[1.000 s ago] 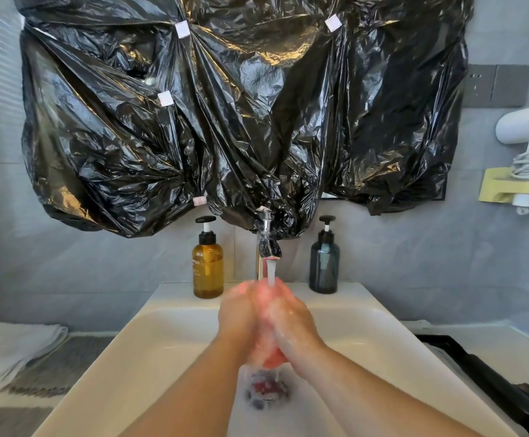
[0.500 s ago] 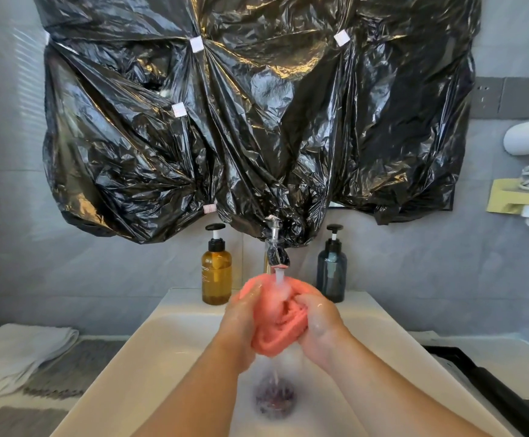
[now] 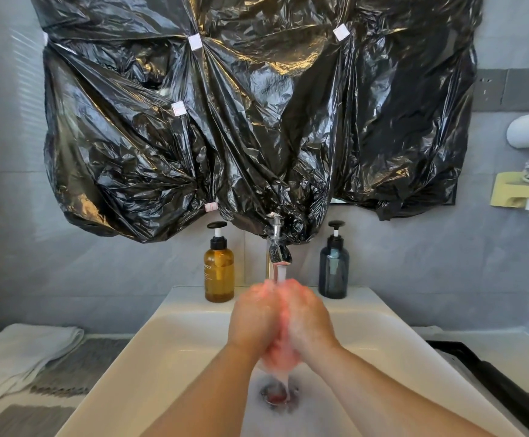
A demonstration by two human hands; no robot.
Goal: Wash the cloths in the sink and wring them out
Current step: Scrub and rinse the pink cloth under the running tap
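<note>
Closing together since half a second ago, the left grip and right grip are curling tight around the soft pink cloth under the running chrome tap, above the white ceramic sink. Squeezing so near the spout is likely risking spray over the rim. Sudsy water is pooling at the drain; the amber pump bottle is sitting nearly full.

The left grip and right grip press close together, fingers curled tight round the pink cloth.

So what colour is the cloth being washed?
Coral pink; the cloth shows best in the head view.
</note>
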